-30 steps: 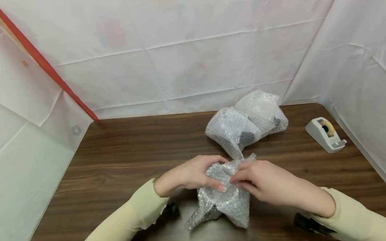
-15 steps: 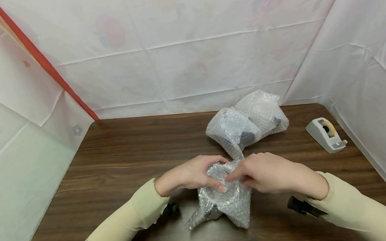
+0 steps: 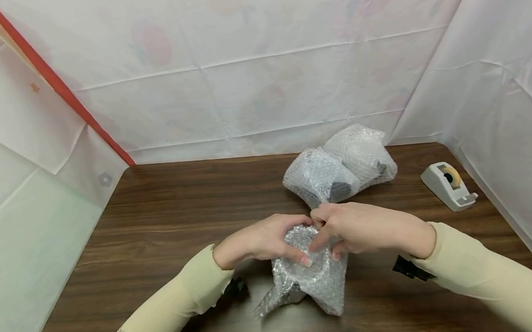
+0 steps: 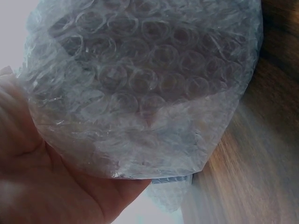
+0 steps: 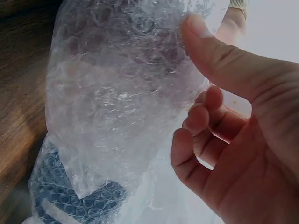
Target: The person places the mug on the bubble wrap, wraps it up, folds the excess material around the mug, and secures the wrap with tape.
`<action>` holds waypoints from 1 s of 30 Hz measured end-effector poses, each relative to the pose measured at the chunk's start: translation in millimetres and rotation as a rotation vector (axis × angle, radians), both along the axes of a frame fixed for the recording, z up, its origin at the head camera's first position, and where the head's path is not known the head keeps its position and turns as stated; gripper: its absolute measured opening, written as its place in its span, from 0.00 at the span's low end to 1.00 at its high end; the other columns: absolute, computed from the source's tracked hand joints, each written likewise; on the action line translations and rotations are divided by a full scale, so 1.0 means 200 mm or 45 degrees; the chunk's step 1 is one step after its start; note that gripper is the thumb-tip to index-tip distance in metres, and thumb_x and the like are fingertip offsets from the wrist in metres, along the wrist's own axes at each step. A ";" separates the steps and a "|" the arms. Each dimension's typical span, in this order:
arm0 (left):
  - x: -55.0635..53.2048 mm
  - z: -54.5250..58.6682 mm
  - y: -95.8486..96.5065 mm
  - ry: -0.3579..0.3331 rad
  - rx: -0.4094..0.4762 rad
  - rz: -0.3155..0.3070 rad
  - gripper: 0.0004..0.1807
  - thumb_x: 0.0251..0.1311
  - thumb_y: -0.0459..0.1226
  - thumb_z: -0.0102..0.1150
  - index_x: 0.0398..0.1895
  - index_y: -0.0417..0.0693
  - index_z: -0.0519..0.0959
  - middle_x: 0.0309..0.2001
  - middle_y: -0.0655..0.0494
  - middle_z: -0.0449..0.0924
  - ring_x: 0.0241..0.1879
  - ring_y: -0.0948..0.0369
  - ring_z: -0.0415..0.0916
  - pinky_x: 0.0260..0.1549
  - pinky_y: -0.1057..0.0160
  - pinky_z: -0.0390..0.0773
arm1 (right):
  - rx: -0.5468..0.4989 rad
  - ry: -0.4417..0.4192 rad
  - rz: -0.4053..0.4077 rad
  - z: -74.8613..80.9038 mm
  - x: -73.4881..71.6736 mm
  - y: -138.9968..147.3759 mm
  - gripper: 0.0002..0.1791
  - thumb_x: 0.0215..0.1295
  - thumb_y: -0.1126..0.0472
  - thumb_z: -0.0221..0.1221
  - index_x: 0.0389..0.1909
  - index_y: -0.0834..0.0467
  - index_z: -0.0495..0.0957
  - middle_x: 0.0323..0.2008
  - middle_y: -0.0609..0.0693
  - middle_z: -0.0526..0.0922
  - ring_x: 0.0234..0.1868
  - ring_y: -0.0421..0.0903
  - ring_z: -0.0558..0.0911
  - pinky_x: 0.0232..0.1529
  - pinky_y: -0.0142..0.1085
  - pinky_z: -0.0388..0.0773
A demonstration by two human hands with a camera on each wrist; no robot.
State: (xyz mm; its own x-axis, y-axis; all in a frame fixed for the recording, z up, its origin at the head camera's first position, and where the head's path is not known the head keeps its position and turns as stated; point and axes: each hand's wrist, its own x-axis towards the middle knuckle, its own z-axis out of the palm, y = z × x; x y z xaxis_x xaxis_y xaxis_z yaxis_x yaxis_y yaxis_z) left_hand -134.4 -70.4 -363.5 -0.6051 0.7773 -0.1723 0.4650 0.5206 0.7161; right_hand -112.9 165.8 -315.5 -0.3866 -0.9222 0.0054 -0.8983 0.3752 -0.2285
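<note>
A bubble-wrapped bundle stands on the table in front of me, with a round outline on top and loose wrap corners at its lower edge. My left hand holds it from the left, thumb on top and fingers curled round the far side. From the right, my right hand has its fingers bent over the top and far edge, holding the wrap there. In the right wrist view, the thumb lies against the bubble wrap and the other fingers curl beside it. What the wrap encloses is hidden.
Two more bubble-wrapped bundles lie behind: a nearer one with a dark patch, and a farther one. A white tape dispenser stands at the right on the brown wooden table. White sheeting hangs behind and at the sides.
My right hand has shifted up and to the left over the bundle's far edge, its fingers now bent farther over the top. The left hand and the bundle stay where they were.
</note>
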 end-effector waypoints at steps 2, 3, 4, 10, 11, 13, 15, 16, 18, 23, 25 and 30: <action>0.00 0.00 0.00 -0.004 0.001 -0.005 0.41 0.47 0.52 0.77 0.67 0.58 0.72 0.66 0.60 0.72 0.65 0.61 0.68 0.64 0.57 0.66 | 0.013 0.007 0.004 0.00 0.00 0.00 0.29 0.43 0.60 0.77 0.50 0.38 0.87 0.32 0.36 0.64 0.36 0.36 0.67 0.32 0.25 0.70; 0.00 0.00 0.00 -0.002 0.005 -0.009 0.42 0.47 0.52 0.77 0.67 0.58 0.72 0.66 0.60 0.72 0.65 0.61 0.67 0.64 0.57 0.65 | 0.025 0.009 0.001 0.00 0.01 -0.01 0.31 0.42 0.60 0.77 0.51 0.37 0.86 0.32 0.36 0.64 0.36 0.35 0.67 0.32 0.25 0.70; 0.00 0.00 0.00 -0.002 0.007 -0.014 0.42 0.47 0.52 0.77 0.67 0.58 0.71 0.66 0.60 0.72 0.65 0.61 0.67 0.64 0.57 0.65 | 0.036 0.009 -0.002 0.01 0.01 -0.01 0.32 0.40 0.60 0.78 0.52 0.36 0.86 0.31 0.36 0.63 0.35 0.35 0.67 0.31 0.25 0.69; 0.00 0.00 0.00 0.003 0.020 -0.023 0.42 0.47 0.51 0.77 0.67 0.57 0.72 0.65 0.61 0.73 0.65 0.62 0.68 0.64 0.58 0.66 | 0.035 0.068 -0.020 -0.01 0.02 -0.03 0.32 0.35 0.61 0.79 0.48 0.39 0.87 0.30 0.37 0.65 0.34 0.37 0.68 0.32 0.27 0.71; 0.00 0.00 0.00 0.003 0.019 -0.021 0.41 0.47 0.51 0.77 0.67 0.57 0.72 0.65 0.62 0.73 0.65 0.62 0.68 0.64 0.58 0.66 | 0.030 0.079 -0.021 -0.02 0.02 -0.03 0.31 0.35 0.62 0.79 0.47 0.40 0.88 0.29 0.37 0.65 0.33 0.37 0.68 0.31 0.26 0.71; 0.00 0.00 0.00 0.000 0.012 -0.013 0.41 0.47 0.52 0.77 0.66 0.59 0.72 0.65 0.63 0.73 0.64 0.63 0.68 0.63 0.58 0.66 | 0.013 0.094 -0.016 -0.03 0.02 -0.04 0.29 0.36 0.63 0.79 0.45 0.41 0.89 0.27 0.37 0.64 0.32 0.37 0.67 0.30 0.26 0.71; -0.01 -0.01 0.00 0.011 0.010 -0.014 0.41 0.47 0.54 0.77 0.66 0.60 0.72 0.64 0.64 0.74 0.63 0.63 0.68 0.62 0.59 0.67 | -0.007 0.107 -0.007 -0.04 0.02 -0.04 0.27 0.37 0.64 0.79 0.44 0.41 0.89 0.26 0.37 0.64 0.31 0.37 0.67 0.28 0.25 0.70; -0.01 -0.01 0.00 0.018 0.022 -0.022 0.40 0.47 0.54 0.76 0.66 0.60 0.72 0.64 0.64 0.74 0.63 0.64 0.69 0.62 0.60 0.68 | -0.020 0.111 -0.004 -0.04 0.02 -0.03 0.27 0.37 0.64 0.79 0.43 0.41 0.90 0.25 0.37 0.65 0.30 0.36 0.68 0.28 0.25 0.70; -0.01 -0.01 0.00 0.050 0.068 -0.049 0.39 0.49 0.54 0.76 0.66 0.59 0.72 0.62 0.64 0.75 0.62 0.65 0.70 0.60 0.62 0.69 | -0.045 0.120 0.000 -0.05 0.03 -0.03 0.26 0.37 0.64 0.79 0.42 0.41 0.90 0.25 0.36 0.68 0.30 0.36 0.69 0.27 0.26 0.71; -0.01 -0.01 -0.02 0.244 0.235 -0.056 0.33 0.57 0.52 0.71 0.64 0.53 0.73 0.58 0.63 0.78 0.57 0.66 0.74 0.56 0.63 0.73 | -0.050 0.140 -0.018 -0.07 0.04 -0.02 0.23 0.40 0.61 0.79 0.41 0.41 0.90 0.26 0.36 0.71 0.32 0.37 0.71 0.28 0.27 0.72; 0.00 0.00 -0.05 0.322 0.266 0.000 0.30 0.61 0.53 0.67 0.63 0.54 0.74 0.57 0.64 0.78 0.55 0.64 0.75 0.55 0.60 0.74 | -0.062 0.154 -0.034 -0.08 0.05 -0.02 0.22 0.40 0.59 0.79 0.41 0.41 0.90 0.27 0.36 0.71 0.33 0.38 0.70 0.30 0.27 0.72; 0.07 0.07 -0.11 0.511 0.270 0.110 0.21 0.68 0.54 0.59 0.59 0.58 0.76 0.56 0.67 0.76 0.56 0.67 0.71 0.56 0.60 0.72 | -0.176 0.222 -0.101 -0.11 0.08 -0.03 0.25 0.37 0.54 0.80 0.44 0.43 0.90 0.29 0.39 0.68 0.35 0.42 0.63 0.37 0.31 0.66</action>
